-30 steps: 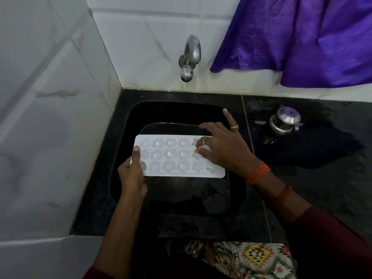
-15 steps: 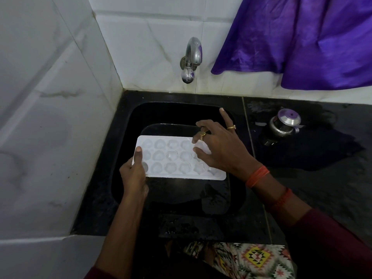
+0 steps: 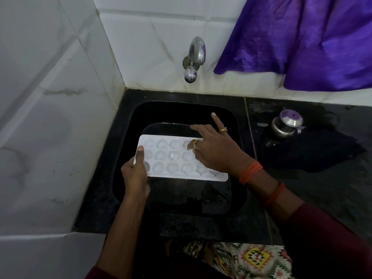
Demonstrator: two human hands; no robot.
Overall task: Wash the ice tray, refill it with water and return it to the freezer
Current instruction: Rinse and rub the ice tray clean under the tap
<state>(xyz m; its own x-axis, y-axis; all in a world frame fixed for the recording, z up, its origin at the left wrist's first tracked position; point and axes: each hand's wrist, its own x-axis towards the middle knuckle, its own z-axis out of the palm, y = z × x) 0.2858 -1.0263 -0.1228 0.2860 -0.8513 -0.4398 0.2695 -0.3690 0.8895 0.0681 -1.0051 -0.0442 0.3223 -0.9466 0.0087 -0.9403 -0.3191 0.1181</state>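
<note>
A white ice tray with several rounded cups is held level over the black sink. My left hand grips its left end, thumb lying on top of the rim. My right hand rests on the tray's right half, its fingers spread, with one fingertip in a cup and the little finger raised. Part of the tray's right half is hidden under that hand. The steel tap sticks out of the wall above the sink, and no water runs from it.
A small steel pot with a purple lid stands on the wet black counter to the right. Purple cloth hangs at the upper right. White tiled walls close the left and back sides.
My right hand has shifted slightly toward the tray's far edge, its fingers moving across the cups. The left hand and tray have barely moved.
</note>
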